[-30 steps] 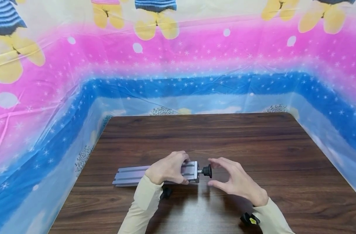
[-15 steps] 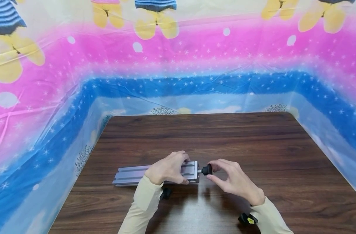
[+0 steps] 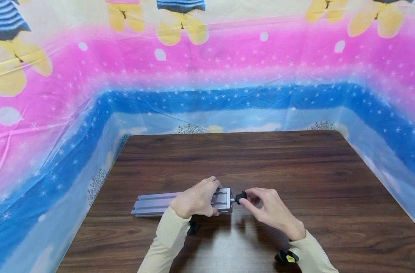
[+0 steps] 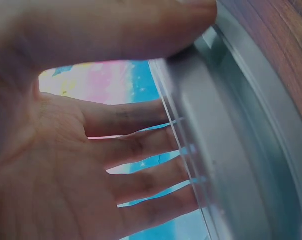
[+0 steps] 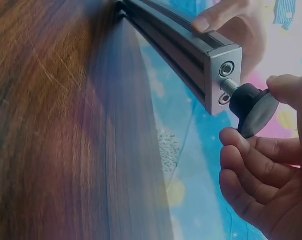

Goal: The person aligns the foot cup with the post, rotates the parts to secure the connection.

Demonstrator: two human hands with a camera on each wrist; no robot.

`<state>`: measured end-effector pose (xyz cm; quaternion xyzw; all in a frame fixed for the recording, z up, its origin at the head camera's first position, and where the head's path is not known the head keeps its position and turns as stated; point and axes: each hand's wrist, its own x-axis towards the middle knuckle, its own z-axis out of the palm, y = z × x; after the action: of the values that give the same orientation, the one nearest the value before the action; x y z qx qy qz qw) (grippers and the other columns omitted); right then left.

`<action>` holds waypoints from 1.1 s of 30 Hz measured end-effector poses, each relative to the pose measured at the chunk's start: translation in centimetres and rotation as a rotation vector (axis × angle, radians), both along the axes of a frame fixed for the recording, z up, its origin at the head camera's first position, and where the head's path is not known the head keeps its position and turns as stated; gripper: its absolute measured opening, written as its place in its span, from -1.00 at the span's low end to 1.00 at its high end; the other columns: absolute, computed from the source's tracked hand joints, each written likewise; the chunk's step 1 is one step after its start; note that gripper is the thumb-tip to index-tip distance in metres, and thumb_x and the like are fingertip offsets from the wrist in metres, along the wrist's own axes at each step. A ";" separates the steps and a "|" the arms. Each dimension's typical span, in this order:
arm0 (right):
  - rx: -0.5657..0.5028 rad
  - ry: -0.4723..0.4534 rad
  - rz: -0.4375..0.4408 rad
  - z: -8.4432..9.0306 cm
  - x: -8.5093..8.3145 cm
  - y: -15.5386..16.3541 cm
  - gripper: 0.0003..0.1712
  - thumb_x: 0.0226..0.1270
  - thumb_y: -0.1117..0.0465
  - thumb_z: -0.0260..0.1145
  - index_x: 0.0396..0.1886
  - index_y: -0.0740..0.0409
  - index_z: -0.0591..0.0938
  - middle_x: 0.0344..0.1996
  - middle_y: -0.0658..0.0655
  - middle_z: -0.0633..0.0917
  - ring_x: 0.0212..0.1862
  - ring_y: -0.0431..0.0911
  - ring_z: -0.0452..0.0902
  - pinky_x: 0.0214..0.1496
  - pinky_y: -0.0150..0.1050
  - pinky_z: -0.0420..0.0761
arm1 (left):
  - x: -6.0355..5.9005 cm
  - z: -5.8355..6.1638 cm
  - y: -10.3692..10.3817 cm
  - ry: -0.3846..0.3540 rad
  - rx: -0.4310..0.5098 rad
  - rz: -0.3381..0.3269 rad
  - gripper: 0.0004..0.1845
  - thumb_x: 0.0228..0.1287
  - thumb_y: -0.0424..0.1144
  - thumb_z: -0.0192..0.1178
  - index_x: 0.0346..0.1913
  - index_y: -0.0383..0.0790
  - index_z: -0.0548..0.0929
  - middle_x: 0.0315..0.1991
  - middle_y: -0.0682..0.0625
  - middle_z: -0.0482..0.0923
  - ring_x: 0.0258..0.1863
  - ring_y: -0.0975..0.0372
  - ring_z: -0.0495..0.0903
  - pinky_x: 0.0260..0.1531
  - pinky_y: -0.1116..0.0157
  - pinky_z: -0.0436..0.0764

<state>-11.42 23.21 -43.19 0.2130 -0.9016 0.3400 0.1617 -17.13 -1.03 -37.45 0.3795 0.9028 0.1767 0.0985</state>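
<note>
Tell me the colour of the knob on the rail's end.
Black knob, clearest in the right wrist view.

One aluminium rail, one black knob, two hands, one wooden table.

Matt aluminium rail, glossy wood-grain table

Cream long sleeves — black wrist straps.
</note>
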 end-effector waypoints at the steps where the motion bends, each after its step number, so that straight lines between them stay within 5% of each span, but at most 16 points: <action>1: -0.006 -0.012 -0.009 0.0 0.0 -0.1 -0.81 0.37 0.09 0.39 -0.20 0.11 0.74 -0.48 -0.18 0.67 -0.44 -0.44 0.51 -0.39 -0.34 0.63 | 0.1 0.0 0.0 0.005 -0.006 0.002 -0.44 -0.07 -0.23 0.59 -0.01 -0.31 0.58 -0.22 0.03 0.44 -0.29 0.22 0.39 -0.25 0.31 0.48; 13: -0.034 -0.138 -0.123 0.1 0.1 -0.6 -0.72 0.45 -0.06 0.29 -0.45 -0.10 0.69 -0.65 -0.26 0.52 -0.59 -0.37 0.36 -0.52 -0.41 0.40 | 0.2 -0.4 0.3 0.069 0.000 -0.011 -0.44 -0.19 -0.30 0.62 -0.08 -0.31 0.56 -0.20 -0.02 0.48 -0.26 0.16 0.42 -0.20 0.26 0.51; 23: -0.062 -0.231 -0.073 0.1 0.4 -0.3 -0.60 0.51 -0.10 0.21 -0.58 -0.16 0.63 -0.68 -0.14 0.65 -0.63 -0.33 0.46 -0.54 -0.39 0.43 | -0.3 -0.1 -0.2 -0.019 0.055 -0.033 -0.45 -0.25 -0.33 0.60 -0.10 -0.33 0.61 -0.24 0.00 0.54 -0.35 0.23 0.45 -0.34 0.32 0.50; 29: -0.007 -0.160 0.038 0.1 0.6 0.6 -0.76 0.44 -0.02 0.31 -0.10 0.00 0.73 -0.31 -0.12 0.77 -0.32 -0.32 0.65 -0.24 -0.31 0.64 | -0.5 0.4 -0.4 -0.041 0.058 -0.029 -0.44 -0.24 -0.33 0.59 -0.07 -0.33 0.62 -0.20 0.00 0.55 -0.33 0.22 0.47 -0.31 0.31 0.52; 33: 0.007 0.051 0.141 0.1 0.5 1.0 -0.35 0.17 0.13 0.55 0.27 0.10 0.58 0.05 0.00 0.73 -0.03 -0.17 0.69 0.00 -0.16 0.67 | -0.6 0.5 -0.5 -0.044 0.068 -0.042 -0.44 -0.24 -0.33 0.59 -0.07 -0.36 0.61 -0.21 -0.04 0.56 -0.34 0.21 0.47 -0.32 0.29 0.52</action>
<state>-10.90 24.24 -43.06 0.2851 -0.8812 0.3418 0.1595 -17.71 -1.51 -36.95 0.3974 0.8858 0.2134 0.1090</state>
